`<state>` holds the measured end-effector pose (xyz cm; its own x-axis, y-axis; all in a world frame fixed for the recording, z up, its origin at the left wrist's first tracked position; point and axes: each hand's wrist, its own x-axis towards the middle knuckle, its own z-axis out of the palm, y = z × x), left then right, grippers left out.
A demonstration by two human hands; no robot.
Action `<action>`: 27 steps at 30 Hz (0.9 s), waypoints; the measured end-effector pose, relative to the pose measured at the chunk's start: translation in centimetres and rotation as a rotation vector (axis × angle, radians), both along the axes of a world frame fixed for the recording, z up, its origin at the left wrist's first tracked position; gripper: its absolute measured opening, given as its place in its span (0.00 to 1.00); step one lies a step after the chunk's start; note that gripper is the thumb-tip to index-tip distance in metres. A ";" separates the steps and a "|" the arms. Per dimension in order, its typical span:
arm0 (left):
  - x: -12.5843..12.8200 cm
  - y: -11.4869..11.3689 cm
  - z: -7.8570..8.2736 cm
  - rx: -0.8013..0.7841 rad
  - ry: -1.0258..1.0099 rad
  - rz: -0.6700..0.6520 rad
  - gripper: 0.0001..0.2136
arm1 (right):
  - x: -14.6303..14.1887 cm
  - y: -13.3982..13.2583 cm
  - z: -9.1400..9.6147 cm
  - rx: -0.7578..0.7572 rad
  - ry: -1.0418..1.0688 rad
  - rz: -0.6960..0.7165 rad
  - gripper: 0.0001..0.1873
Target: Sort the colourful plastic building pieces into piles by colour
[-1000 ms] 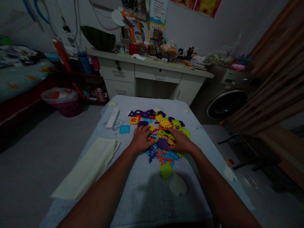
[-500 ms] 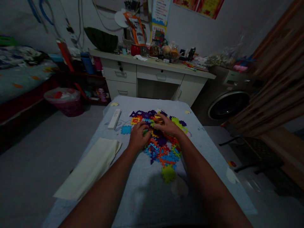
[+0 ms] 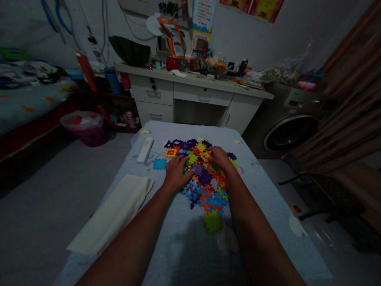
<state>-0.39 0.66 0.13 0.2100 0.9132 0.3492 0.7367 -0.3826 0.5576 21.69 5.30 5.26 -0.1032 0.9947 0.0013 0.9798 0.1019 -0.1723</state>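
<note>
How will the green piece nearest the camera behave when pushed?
The green piece lies flat, so it should slide rather than roll. Its toothed edge may snag on the cloth. Looking thin, it is probably light.

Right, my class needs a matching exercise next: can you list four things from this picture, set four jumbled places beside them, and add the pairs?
Things
1. Left hand
2. Slim white box
3. Right hand
4. Light-blue square piece

Places
A. Between the white box and the left hand
B. Fingers at yellow pieces in the pile
C. Thumb at a purple piece in the pile
D. Furthest left of the four

Pairs: 1-C, 2-D, 3-B, 4-A
</note>
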 end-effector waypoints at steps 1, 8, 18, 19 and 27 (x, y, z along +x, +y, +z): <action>-0.1 0.1 0.0 0.007 -0.001 0.038 0.22 | 0.3 -0.2 0.2 -0.008 -0.026 0.024 0.23; -0.6 0.2 0.5 0.044 -0.002 0.291 0.13 | 2.6 -1.2 2.6 -0.158 -0.088 0.009 0.12; -0.4 0.1 0.0 0.006 0.042 0.157 0.20 | -3.1 -2.8 1.0 -0.095 0.104 0.431 0.37; -0.5 0.2 -0.1 0.007 0.047 0.157 0.20 | -3.3 -2.8 0.9 -0.102 0.080 0.401 0.36; -0.5 -0.4 1.0 0.045 0.040 0.334 0.20 | 1.9 -1.9 2.9 -0.021 -0.015 0.076 0.14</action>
